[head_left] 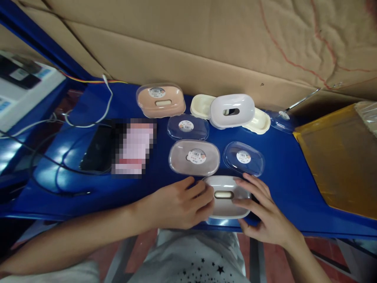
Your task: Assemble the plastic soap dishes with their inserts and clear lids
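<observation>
Near dish point(232, 210), pale, with a cream piece visible in its slot: lies at the front edge of the blue bench point(282, 169), between the hands. Left hand point(190, 202): fingers curled at the dish's left end; whether they pinch it cannot be told. Right hand point(260, 210): open, fingers spread over the right end, fingertips at the rim.

Directly behind, a covered dish point(179, 159) bears a round label on its clear lid. To its right, a labelled clear lid point(256, 159) lies on the bench; a second lid point(175, 127) lies behind the covered dish. Farther back, a peach dish point(147, 104) also has a labelled clear lid. Right of it, a white dish point(218, 110) with an open slot overlaps two cream parts point(203, 103). A far lid point(277, 122) lies beyond them, near a brown box point(338, 161) at the right.

Left side: a black device point(96, 151) beside a pixelated item point(137, 147), contents unreadable; white cable point(108, 100) and black cable point(44, 186) nearby.
</observation>
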Demonstrator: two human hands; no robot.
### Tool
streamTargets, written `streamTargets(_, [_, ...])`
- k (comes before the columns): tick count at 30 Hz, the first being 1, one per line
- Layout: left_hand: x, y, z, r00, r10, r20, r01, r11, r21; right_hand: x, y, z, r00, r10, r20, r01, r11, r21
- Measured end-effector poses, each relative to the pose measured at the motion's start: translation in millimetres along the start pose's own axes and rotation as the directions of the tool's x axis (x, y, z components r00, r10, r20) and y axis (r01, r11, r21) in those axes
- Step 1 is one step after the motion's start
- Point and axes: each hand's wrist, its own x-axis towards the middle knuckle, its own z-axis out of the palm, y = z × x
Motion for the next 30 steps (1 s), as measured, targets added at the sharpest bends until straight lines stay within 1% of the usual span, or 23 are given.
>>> streamTargets(2, [-0.3, 0.5, 1.0, 1.0, 0.001, 0.009, -0.001, 1.0, -0.006, -0.1, -0.9, 0.5, 0.999, -0.036, -0.01, 0.034, 0.991, -0.132])
streamTargets(4, [-0.3, 1.3, 2.3, 1.0, 0.016, 0.007, -0.016, 1.0, -0.009, 1.5, -3.0, 1.3, 0.995, -0.103, -0.001, 0.1, 0.965, -0.241])
streamTargets(7, [0.1, 2.5, 4.7, 0.999, 0.044, -0.005, -0.044, 0.999, -0.013, 6.8, -7.4, 1.9, 0.979, -0.201, 0.016, 0.195, 0.921, -0.337])
streamTargets(9, [0.5, 3.0, 6.2, 0.999, 0.05, -0.003, -0.05, 0.998, -0.023, 11.0, -7.6, -0.9, 0.973, -0.231, 0.028, 0.226, 0.909, -0.351])
streamTargets(12, [1.1, 3.3, 7.4, 0.999, 0.05, 0.017, -0.049, 0.998, -0.028, 18.7, 3.3, -15.0, 0.971, -0.235, 0.035, 0.236, 0.938, -0.254])
streamTargets(14, [1.4, 3.2, 7.5, 0.998, 0.047, 0.032, -0.046, 0.998, -0.029, 26.2, 18.8, -29.3, 0.983, -0.182, -0.013, 0.177, 0.968, -0.175])
streamTargets(16, [1.6, 2.8, 7.6, 0.998, 0.044, 0.038, -0.042, 0.998, -0.04, 36.1, 37.6, -42.9, 0.996, -0.069, -0.053, 0.06, 0.985, -0.16])
streamTargets(18, [1.7, 2.0, 8.0, 0.999, 0.039, 0.035, -0.037, 0.998, -0.05, 45.9, 54.9, -51.3, 0.999, 0.039, -0.032, -0.044, 0.986, -0.164])
streamTargets(19, [1.6, 1.6, 8.4, 0.999, 0.036, 0.032, -0.034, 0.998, -0.058, 49.8, 61.8, -52.8, 0.997, 0.075, -0.011, -0.076, 0.985, -0.154])
streamTargets(22, [0.9, 0.7, 9.5, 0.999, 0.029, 0.025, -0.027, 0.996, -0.087, 53.5, 73.6, -48.6, 0.991, 0.125, 0.046, -0.12, 0.988, -0.094])
streamTargets(25, [-0.1, 0.7, 10.2, 0.999, 0.028, 0.022, -0.025, 0.996, -0.089, 47.1, 76.5, -40.8, 0.984, 0.156, 0.086, -0.151, 0.987, -0.06])
streamTargets(30, [-0.7, 0.8, 10.6, 0.998, 0.03, 0.046, -0.025, 0.995, -0.095, 37.5, 80.0, -36.1, 0.973, 0.215, 0.087, -0.21, 0.976, -0.065])
